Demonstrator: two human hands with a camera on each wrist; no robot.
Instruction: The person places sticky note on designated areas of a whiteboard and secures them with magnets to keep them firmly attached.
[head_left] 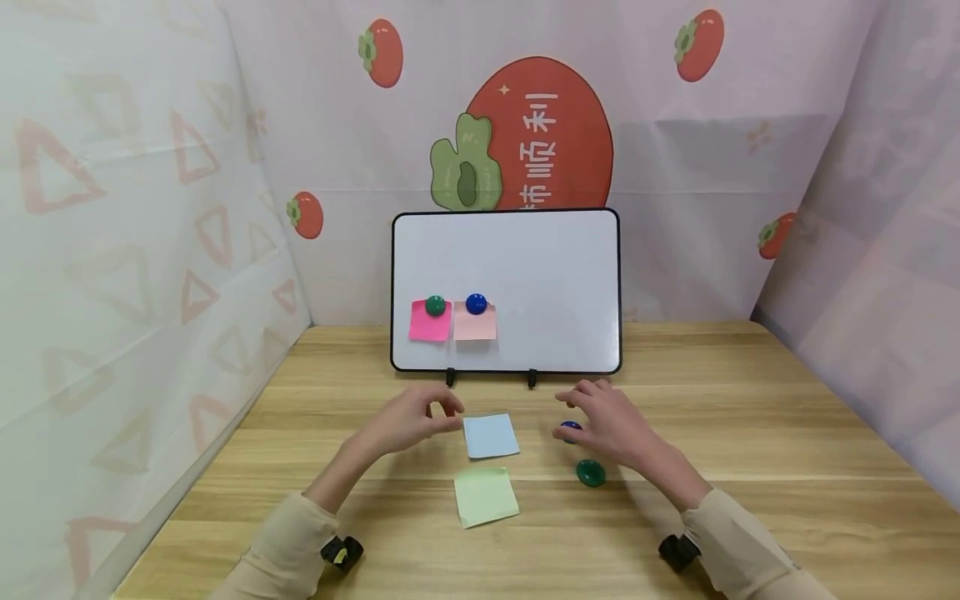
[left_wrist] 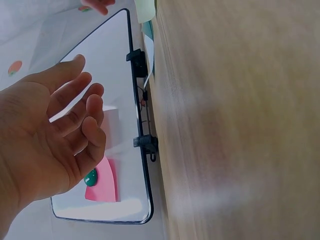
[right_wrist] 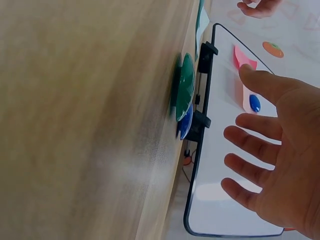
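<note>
My left hand [head_left: 416,419] hovers at the left edge of a light blue sticky note [head_left: 491,437], its fingers loosely bent and nothing between them. Nearer to me lies a pale green sticky note [head_left: 486,497]. On the other side, my right hand [head_left: 609,423] is above a blue magnet [head_left: 571,431], which it partly covers in the head view. Its fingers are spread and hold nothing in the right wrist view. Just below that hand, a green magnet [head_left: 591,473] rests on the wooden table [head_left: 750,467].
A whiteboard [head_left: 555,283] stands at the back on black feet [head_left: 532,379]. On it, a green magnet [head_left: 435,306] holds a bright pink note [head_left: 430,327], and a blue magnet [head_left: 476,303] holds a light pink note [head_left: 476,326]. Printed curtains enclose the table.
</note>
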